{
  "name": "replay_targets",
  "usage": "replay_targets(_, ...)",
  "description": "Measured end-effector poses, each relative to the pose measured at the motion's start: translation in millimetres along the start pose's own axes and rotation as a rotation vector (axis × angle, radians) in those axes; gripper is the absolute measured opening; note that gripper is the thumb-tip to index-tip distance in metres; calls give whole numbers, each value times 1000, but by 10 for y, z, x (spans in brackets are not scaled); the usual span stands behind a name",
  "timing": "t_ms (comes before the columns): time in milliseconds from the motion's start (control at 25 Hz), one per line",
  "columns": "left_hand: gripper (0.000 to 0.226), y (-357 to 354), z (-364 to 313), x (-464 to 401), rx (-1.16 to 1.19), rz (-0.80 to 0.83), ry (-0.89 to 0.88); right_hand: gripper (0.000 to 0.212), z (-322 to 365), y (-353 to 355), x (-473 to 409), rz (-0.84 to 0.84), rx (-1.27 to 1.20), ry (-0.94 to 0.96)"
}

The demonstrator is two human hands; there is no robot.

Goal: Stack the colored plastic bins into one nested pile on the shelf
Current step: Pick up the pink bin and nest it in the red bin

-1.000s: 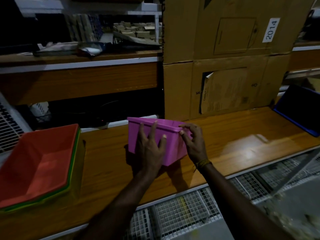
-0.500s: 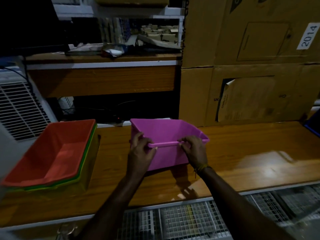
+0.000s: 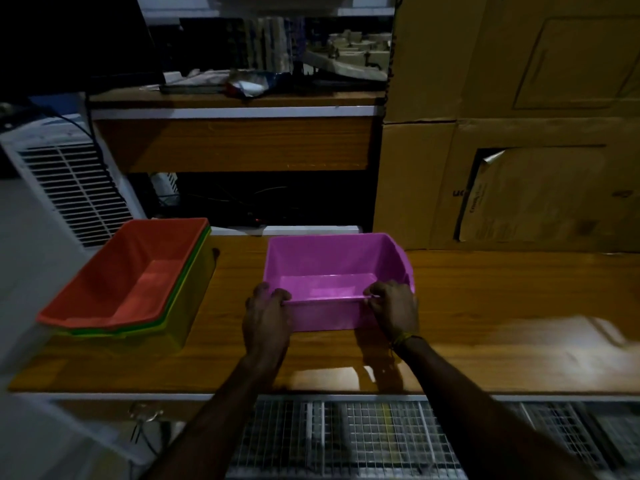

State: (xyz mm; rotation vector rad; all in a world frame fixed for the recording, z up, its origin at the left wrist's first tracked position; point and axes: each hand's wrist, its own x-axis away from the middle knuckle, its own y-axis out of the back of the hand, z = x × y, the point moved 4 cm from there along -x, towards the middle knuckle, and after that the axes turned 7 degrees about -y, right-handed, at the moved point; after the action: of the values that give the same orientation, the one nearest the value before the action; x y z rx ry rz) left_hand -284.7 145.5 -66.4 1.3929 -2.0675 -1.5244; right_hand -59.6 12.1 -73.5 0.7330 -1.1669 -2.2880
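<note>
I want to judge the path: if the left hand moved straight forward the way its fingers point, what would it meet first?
The left hand already grips the near wall of the pink bin, so it would push that wall first. The nested pile lies off to its left.

Pink bin [image 3: 332,268], open side up, upright on the wooden shelf [image 3: 485,306], near rim gripped at both ends, orange bin [image 3: 138,271] nested on top inside green bin [image 3: 188,271] and yellow bin [image 3: 187,310], this pile at the shelf's left, apart from the pink one
</note>
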Motion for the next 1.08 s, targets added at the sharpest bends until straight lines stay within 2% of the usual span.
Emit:
replay_targets(120,25,-199,-492,50,131,84,-163,12,161,-71,144,84,-131,147)
replay_targets(240,24,-361,-609,80,178,85,-196,14,215,47,126,88,-264,124)
replay_targets(400,31,-364,-421,-25,50,64,-162,20,-1,236,55,8,-60,134)
replay_targets(560,41,-505,-752,61,-33,260,-194,28,-89,203,125,49,-27,155)
replay_targets(680,35,-562,-1027,236,85,273,-267,34,-37,215,169,53,-62,174)
replay_targets(760,26,-508,-1021,262,217,230,-255,26,-41,248,194,29,-41,194)
replay_targets(880,24,-476,-805,262,265,193,-299,15,-120,261,227,-35,35,153)
replay_targets(1080,26,-249,-417,248,339,237,-289,20,-151,151,237,28,90,53)
